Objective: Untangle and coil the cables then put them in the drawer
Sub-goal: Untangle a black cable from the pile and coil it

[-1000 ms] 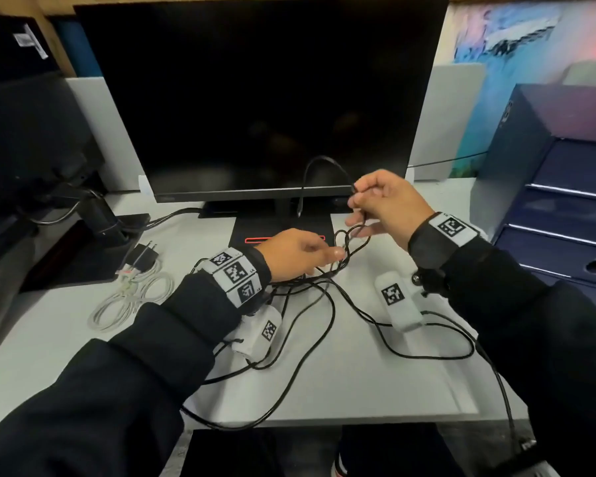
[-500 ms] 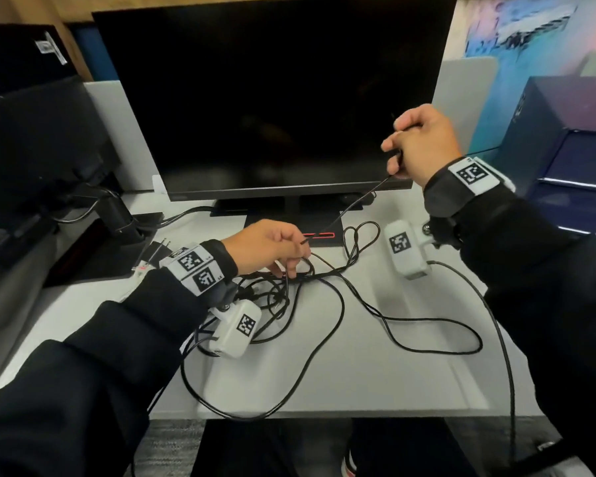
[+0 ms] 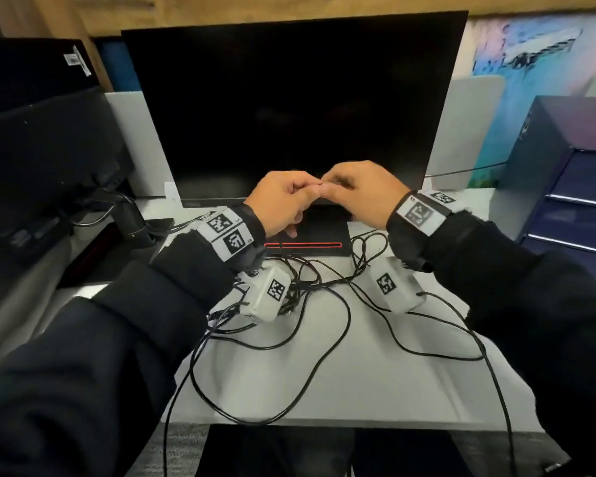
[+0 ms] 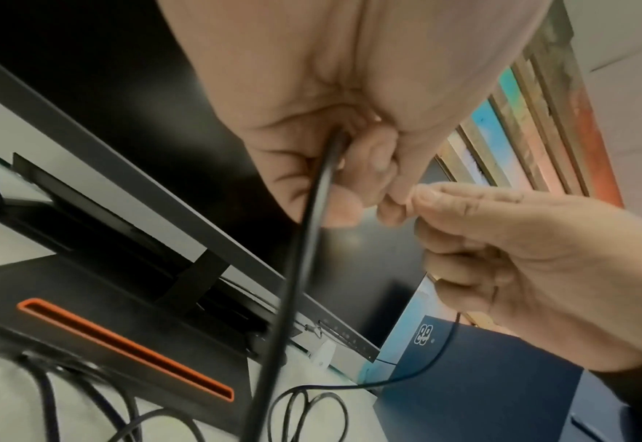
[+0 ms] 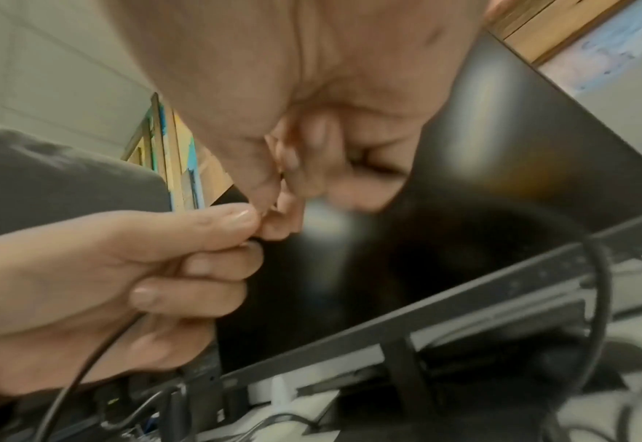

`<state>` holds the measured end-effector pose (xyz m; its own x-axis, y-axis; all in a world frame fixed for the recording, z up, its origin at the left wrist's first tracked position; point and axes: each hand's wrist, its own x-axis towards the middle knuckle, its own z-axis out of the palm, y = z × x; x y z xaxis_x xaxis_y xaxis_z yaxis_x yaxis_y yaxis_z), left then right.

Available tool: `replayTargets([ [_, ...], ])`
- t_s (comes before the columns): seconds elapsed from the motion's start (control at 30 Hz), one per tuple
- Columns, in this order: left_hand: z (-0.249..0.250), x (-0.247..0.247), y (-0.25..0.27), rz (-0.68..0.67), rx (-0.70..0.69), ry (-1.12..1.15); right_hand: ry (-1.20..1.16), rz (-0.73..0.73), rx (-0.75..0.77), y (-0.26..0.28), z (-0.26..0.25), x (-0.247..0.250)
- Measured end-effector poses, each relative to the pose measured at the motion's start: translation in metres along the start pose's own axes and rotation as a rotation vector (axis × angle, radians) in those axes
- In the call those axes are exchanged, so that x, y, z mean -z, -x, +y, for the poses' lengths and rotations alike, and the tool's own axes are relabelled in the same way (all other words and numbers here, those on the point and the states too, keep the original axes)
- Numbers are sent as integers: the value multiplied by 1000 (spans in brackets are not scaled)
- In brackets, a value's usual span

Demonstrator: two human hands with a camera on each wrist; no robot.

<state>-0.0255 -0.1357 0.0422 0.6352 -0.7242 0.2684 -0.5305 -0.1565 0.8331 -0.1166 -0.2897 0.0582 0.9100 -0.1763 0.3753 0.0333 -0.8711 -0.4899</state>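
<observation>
Second monitor and its arm base sit far left on the table, not involved.

Left hand: raised over the monitor stand, fingers curled round the black cable. In the left wrist view the cable comes out of the fist and drops straight down toward the table, so its long axis there is near vertical.

Centre: fingertips of both hands touch in front of the main monitor. The rest of the cable is a loose tangle on the table below and slightly toward the person, densest under the left wrist, with one big loop running out to the near table edge.

Right hand: thumb and forefinger pressed together, pinching the thin cable right at the left fingertips; other fingers are curled. A strand hangs from under the right palm and curves down to the table.

Key relation: both hands hold the same short section, almost no cable between them. The slack is all below. My read is that the next move is drawing a length out sideways to form a coil turn; the left hand is nearer the tangle, so it's the likelier anchor.

Far right: blue drawer unit, well apart from the hands. Nothing coiled yet, early in the task. Risk: the loops below may cinch when pulled.
</observation>
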Motion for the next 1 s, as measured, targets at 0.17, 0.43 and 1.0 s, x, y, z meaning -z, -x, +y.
replayTargets([
  [0.17, -16, 22, 10, -54, 130, 118, 6, 348, -105, -22, 14, 38],
  [0.43, -41, 41, 17, 69, 142, 199, 133, 270, -197, -24, 29, 37],
  [1.0, -49, 21, 18, 32, 114, 195, -10, 523, -42, -40, -9, 44],
])
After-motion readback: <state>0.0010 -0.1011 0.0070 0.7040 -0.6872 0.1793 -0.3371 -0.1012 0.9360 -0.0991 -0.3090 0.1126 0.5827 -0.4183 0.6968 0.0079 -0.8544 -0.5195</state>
